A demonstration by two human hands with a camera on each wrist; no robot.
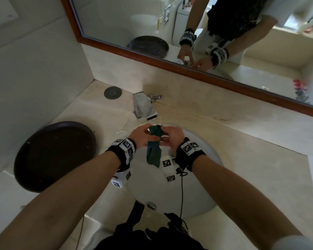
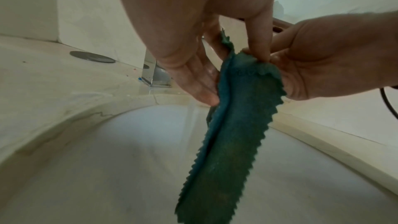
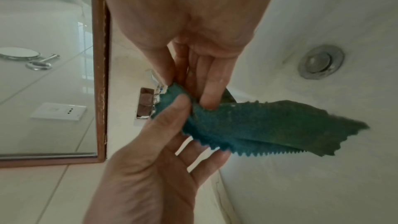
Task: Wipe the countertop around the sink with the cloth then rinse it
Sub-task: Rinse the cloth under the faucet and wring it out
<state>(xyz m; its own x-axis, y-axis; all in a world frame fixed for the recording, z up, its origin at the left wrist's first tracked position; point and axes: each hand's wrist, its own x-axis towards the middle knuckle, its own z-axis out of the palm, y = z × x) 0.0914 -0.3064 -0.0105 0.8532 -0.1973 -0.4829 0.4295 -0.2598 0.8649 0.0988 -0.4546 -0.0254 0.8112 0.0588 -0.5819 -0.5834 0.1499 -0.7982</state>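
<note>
both the left hand [image 1: 140,137] and right hand [image 1: 172,139] pinch the cloth [image 1: 154,150], dangling over the sink [image 1: 202,177].

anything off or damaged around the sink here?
Yes: brown staining on the countertop right of the faucet, and the mirror frame has chipped finish along its edge. Cloth looks intact.

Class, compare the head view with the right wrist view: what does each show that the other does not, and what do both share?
Only the head view shows the dark round tray on the countertop, the black disc and both forearms with wristbands. Only the right wrist view shows a wall socket reflected in the mirror. Both show the left hand and right hand pinching the green cloth over the sink, plus the faucet and drain.
</note>
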